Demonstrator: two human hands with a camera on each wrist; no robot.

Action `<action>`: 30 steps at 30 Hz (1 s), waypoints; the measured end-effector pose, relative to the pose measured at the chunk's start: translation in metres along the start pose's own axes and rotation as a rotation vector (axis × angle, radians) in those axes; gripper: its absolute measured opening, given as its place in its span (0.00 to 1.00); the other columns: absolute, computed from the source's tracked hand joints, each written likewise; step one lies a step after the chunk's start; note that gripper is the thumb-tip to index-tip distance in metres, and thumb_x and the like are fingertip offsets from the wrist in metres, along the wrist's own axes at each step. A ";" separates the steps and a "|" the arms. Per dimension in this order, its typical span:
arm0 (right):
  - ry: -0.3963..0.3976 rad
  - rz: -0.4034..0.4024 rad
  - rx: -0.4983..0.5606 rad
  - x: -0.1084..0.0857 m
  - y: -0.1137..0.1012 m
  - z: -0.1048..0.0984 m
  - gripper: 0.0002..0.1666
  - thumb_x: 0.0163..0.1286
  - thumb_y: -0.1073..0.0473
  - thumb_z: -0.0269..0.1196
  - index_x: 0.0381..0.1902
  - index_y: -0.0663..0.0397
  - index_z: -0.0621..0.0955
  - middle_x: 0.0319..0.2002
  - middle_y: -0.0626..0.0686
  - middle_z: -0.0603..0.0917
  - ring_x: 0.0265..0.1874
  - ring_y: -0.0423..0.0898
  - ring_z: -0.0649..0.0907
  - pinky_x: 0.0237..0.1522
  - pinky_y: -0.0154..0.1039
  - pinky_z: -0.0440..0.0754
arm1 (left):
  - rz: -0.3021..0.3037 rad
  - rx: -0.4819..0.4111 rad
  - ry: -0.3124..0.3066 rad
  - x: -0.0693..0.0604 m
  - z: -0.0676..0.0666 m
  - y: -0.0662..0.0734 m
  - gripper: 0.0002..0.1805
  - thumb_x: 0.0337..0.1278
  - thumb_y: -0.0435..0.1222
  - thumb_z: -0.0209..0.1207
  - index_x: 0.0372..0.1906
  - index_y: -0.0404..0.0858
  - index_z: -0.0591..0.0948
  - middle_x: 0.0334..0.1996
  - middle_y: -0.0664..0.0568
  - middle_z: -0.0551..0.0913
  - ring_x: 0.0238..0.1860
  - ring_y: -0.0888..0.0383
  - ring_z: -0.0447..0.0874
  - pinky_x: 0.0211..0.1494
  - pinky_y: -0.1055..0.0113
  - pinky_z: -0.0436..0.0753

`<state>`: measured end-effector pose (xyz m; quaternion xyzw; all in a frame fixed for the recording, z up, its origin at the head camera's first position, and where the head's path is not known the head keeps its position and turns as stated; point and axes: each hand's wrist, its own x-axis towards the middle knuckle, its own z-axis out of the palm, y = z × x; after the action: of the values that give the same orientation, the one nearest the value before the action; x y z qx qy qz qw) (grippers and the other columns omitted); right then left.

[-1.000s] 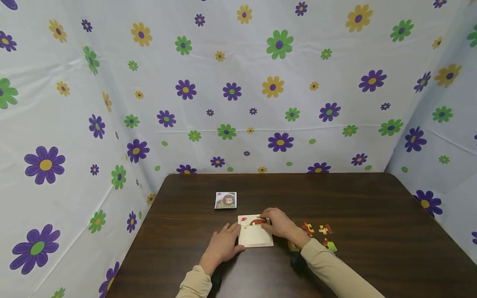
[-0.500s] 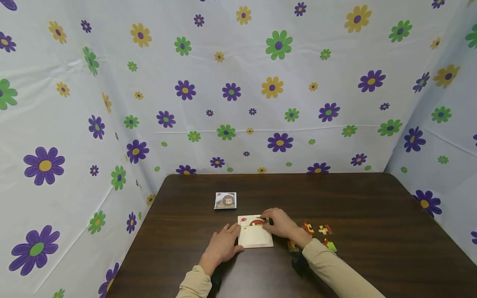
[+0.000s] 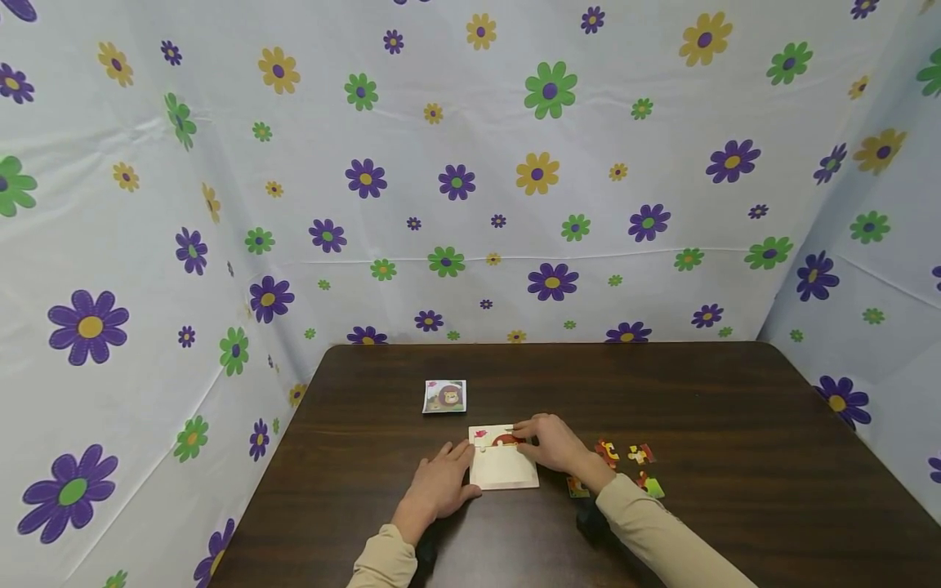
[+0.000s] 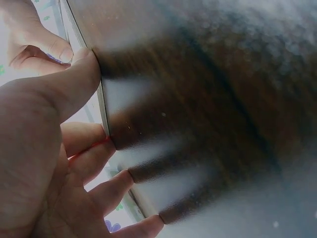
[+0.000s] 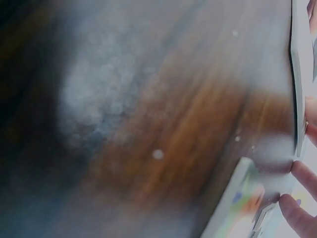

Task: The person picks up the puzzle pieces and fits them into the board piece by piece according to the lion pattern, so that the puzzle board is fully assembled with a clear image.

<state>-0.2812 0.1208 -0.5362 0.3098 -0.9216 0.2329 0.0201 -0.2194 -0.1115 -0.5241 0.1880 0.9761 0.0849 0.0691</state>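
A pale square puzzle board (image 3: 504, 471) lies on the table, with picture pieces along its far side, one showing a pink shape and one red. My left hand (image 3: 439, 482) rests beside the board's left edge, fingers extended; in the left wrist view its thumb (image 4: 81, 82) touches the near edge. My right hand (image 3: 556, 446) is over the far right corner, its thumb and forefinger around the red puzzle piece (image 3: 506, 439), partly hidden by the hand. In the right wrist view, two of its fingertips (image 5: 297, 213) touch down beside the board.
Several loose puzzle pieces (image 3: 641, 453) lie right of the board, some partly behind the right forearm. A small lion picture card (image 3: 444, 397) lies beyond the board to the left. The dark wooden table (image 3: 706, 392) is backed by a flowered cloth (image 3: 470, 204).
My right hand shifts very slightly at the board's far right corner. The left hand, board and loose pieces stay where they were.
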 end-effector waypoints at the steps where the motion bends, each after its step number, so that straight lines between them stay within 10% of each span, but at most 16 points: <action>1: 0.002 -0.002 -0.005 0.000 0.000 0.000 0.15 0.63 0.60 0.67 0.47 0.59 0.86 0.49 0.55 0.85 0.48 0.55 0.82 0.50 0.53 0.77 | 0.001 0.001 -0.001 0.000 0.000 0.000 0.37 0.55 0.54 0.62 0.66 0.38 0.71 0.66 0.47 0.70 0.66 0.42 0.67 0.56 0.38 0.71; 30: 0.185 0.042 0.047 -0.025 0.042 -0.044 0.14 0.62 0.60 0.68 0.44 0.62 0.85 0.43 0.56 0.85 0.44 0.54 0.83 0.47 0.53 0.79 | 0.026 -0.031 0.030 -0.002 0.000 -0.002 0.37 0.55 0.52 0.63 0.66 0.36 0.71 0.66 0.45 0.71 0.65 0.40 0.67 0.56 0.36 0.70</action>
<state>-0.2897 0.1833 -0.5193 0.2682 -0.9164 0.2822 0.0929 -0.2180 -0.1137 -0.5242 0.1981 0.9731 0.1036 0.0561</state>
